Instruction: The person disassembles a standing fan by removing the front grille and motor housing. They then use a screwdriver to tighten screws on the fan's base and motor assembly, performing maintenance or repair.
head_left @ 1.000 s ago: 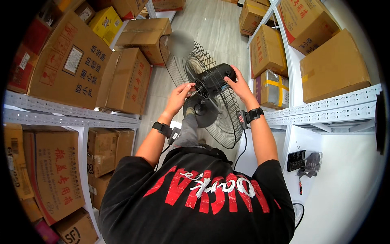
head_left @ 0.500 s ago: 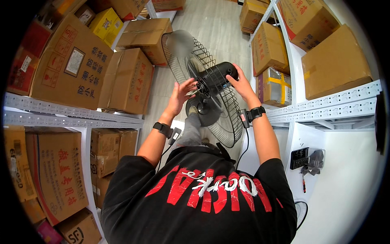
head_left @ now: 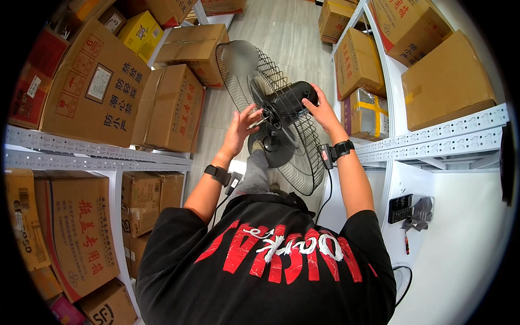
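Observation:
A large black pedestal fan with a wire cage stands on the floor before me, its cage tilted sideways and its round base beneath. My right hand grips the rear end of the black motor housing, thumb on the near side and fingers at the far side. My left hand is beside the bracket under the motor, its fingers apart and stretched toward it. Whether the fingertips touch the bracket cannot be made out. A blurred round patch covers part of the cage.
White metal shelves loaded with cardboard boxes line my left. More shelving with boxes rises on my right. A black bit case and a small screwdriver lie on the white surface at right. Cables hang from both wrists.

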A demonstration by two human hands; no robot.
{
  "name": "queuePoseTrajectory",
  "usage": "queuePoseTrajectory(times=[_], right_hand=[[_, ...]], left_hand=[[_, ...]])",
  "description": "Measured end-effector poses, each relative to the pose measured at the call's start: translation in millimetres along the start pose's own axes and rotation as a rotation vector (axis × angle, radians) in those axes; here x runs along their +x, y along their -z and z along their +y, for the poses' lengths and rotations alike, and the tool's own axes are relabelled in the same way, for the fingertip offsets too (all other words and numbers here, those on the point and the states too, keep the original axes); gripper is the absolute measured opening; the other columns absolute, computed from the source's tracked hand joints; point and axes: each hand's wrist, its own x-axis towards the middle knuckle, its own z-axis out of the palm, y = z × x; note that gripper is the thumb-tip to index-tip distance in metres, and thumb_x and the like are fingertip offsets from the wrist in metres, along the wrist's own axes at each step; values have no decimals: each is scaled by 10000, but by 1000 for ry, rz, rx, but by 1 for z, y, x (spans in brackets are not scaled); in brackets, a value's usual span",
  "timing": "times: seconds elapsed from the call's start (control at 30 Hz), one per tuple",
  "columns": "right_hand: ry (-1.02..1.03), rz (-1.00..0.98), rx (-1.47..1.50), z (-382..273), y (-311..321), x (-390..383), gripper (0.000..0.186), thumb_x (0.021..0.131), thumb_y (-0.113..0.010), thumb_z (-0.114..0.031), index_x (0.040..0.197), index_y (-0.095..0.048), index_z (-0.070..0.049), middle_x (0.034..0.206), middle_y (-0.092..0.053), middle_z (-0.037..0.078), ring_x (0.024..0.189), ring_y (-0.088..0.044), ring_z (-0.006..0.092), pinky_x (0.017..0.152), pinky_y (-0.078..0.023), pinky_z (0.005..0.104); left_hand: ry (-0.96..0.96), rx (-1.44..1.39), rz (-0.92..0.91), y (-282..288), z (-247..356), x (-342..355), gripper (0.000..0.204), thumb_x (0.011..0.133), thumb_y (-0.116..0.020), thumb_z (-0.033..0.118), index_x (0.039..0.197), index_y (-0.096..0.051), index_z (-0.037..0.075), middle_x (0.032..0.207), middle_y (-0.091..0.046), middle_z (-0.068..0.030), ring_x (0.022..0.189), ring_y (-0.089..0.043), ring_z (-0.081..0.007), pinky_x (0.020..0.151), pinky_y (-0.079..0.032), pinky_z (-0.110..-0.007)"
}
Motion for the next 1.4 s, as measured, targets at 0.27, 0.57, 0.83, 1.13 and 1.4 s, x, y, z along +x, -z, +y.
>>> queuePoseTrajectory(times=[0.27,0.57,0.83,1.13,1.4], right_hand=[[-17,13,-33,-3,-2,-2,717,897,-695,-266,1474,-315,-72,1383,-483,131,1264,-475,230,1043,-382,344],[-24,19,-64,-6,-1,-7,714,899,-692,-268,1470,-317,-62,1381,-489,126,1265,-474,226,1040,-384,339],[-19,48,-81,-6,-5,-6,729,896,-691,-297,1466,-314,-44,1386,-483,136,1265,-475,233,1043,-384,343],[-26,35,-47,0,-3,-5,732,894,-694,-293,1467,-312,-45,1386,-479,146,1269,-468,232,1051,-375,346],[-55,51,-43,3,-3,-5,734,897,-688,-314,1471,-310,-54,1393,-471,147,1272,-465,242,1051,-374,345]], left_hand=[[301,43,-31,16,-14,-9,872,909,-149,762,1478,-319,124,1089,-673,-135,1067,-583,-226,1038,-345,-439],[81,111,-1,4,-1,-5,718,984,-207,634,1477,-331,127,1448,-463,-97,1261,-490,-262,1071,-330,-462],[168,116,107,0,-15,-7,660,998,-309,572,1489,-285,131,1373,-512,-115,1191,-534,-240,1027,-392,-411],[-16,254,118,-13,-13,8,891,791,-800,152,1469,-233,39,1208,-555,-158,1072,-592,-213,886,-508,-342],[75,212,271,-11,-15,13,771,785,-797,124,1406,-353,14,1091,-569,-72,952,-602,-154,810,-513,-295]])
